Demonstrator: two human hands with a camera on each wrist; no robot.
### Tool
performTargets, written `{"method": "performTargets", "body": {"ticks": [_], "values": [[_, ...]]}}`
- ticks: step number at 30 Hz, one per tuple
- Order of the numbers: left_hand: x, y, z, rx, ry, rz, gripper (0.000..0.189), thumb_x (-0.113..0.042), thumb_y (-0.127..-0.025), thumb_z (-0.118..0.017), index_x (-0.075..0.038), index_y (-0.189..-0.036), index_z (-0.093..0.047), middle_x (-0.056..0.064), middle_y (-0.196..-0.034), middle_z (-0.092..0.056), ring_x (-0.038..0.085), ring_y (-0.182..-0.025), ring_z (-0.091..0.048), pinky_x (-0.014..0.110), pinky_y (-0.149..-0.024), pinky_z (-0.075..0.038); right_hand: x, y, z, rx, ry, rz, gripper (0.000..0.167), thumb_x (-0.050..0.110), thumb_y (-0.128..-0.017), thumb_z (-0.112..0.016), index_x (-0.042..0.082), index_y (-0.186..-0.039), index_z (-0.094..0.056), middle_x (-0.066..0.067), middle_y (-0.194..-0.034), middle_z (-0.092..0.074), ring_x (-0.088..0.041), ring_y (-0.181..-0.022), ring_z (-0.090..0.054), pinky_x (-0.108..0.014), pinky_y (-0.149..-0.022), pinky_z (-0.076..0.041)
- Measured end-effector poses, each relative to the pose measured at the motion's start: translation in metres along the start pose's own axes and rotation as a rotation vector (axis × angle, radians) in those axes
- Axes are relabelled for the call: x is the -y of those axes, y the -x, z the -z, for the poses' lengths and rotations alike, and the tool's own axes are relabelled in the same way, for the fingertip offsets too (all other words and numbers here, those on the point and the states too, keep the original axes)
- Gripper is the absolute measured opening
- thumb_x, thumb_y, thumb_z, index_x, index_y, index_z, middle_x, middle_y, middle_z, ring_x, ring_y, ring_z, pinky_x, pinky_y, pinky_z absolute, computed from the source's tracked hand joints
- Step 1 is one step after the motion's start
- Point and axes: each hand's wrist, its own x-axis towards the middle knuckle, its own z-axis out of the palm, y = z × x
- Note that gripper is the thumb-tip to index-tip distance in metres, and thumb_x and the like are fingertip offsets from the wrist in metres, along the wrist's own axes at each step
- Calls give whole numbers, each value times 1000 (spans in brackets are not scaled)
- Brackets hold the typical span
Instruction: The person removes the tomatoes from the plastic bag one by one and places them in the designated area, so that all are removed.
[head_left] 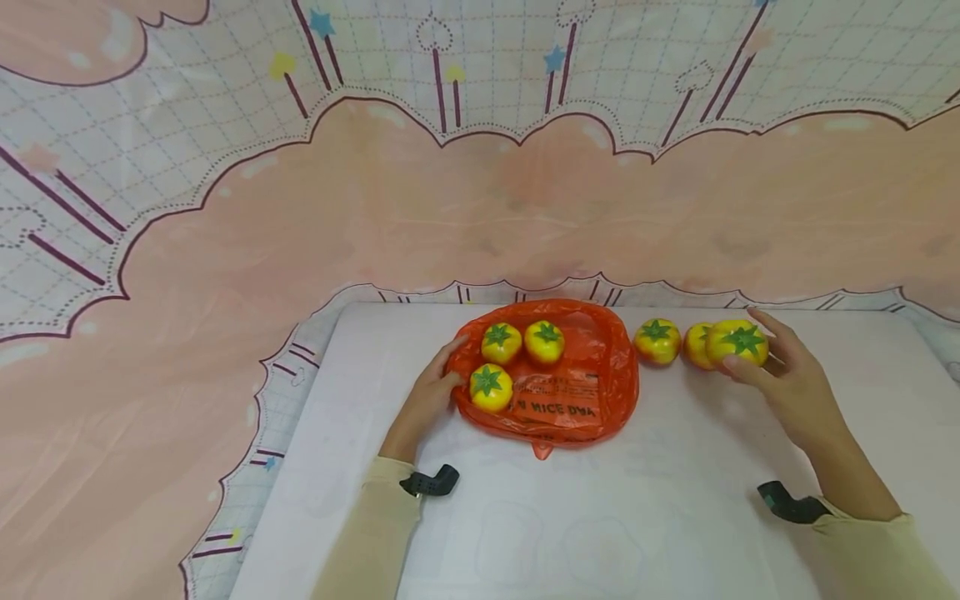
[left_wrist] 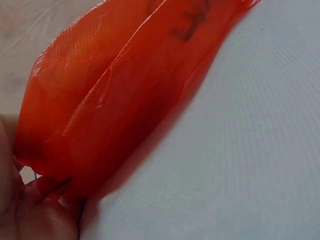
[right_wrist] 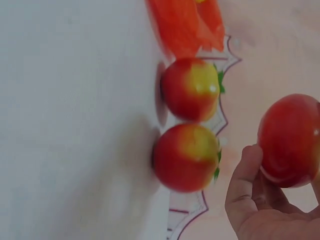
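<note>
A red plastic bag [head_left: 625, 367] lies with its mouth spread open in the head view, three yellow-red tomatoes with green star-shaped tops inside, one of them a tomato [head_left: 491, 388] near the left rim. My left hand [head_left: 427, 400] holds the bag's left edge; in the left wrist view fingers [left_wrist: 42, 215] show at the bag's fold. Above the table, my right hand [head_left: 797, 387] grips another tomato [right_wrist: 290, 140] between thumb and fingers. Two more tomatoes stand right of the bag, a nearer tomato [head_left: 657, 342] and a tomato [head_left: 696, 346] partly hidden behind the held one.
Everything stands on a white table [head_left: 570, 517]. Behind its far edge hangs a patterned cloth [head_left: 480, 208] in peach and white. A dark wrist device [head_left: 431, 481] is strapped over each sleeve end.
</note>
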Motion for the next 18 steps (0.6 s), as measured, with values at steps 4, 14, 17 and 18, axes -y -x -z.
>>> {"method": "performTargets", "body": {"ticks": [4,14,17,18], "values": [[1,0,0,-5,-19,-1,63,-16,-95,-48,-53,-145,-45,-9,-161,-37,26,-136,-45,34,-89,-50,-8,-2,5,-24,-25,-26,75,43,-99,-63,43,-161,-20,-27,-161,-30,-40,-137,-43,0,-79,-47],[-1,0,-1,-7,-14,2,63,-15,-95,-47,-51,-146,-45,-10,-165,-32,25,-148,-36,50,-117,-40,-28,-7,18,-61,-70,-129,73,49,-99,-59,47,-160,-20,-13,-172,-7,-50,-145,-31,-3,-76,-50],[-2,1,-1,-3,-3,-2,62,-15,-95,-48,-51,-146,-46,-9,-165,-32,25,-150,-34,52,-120,-36,-32,-10,20,-59,-107,-161,74,49,-98,-59,50,-159,-18,-14,-172,-5,-50,-149,-26,-3,-75,-50],[-2,2,-1,-4,-2,-1,63,-15,-94,-48,-51,-146,-46,-9,-165,-32,25,-150,-34,52,-121,-35,-34,-11,20,-59,-127,-168,75,49,-98,-60,50,-159,-17,-14,-172,-5,-49,-151,-24,-2,-73,-50]]}}
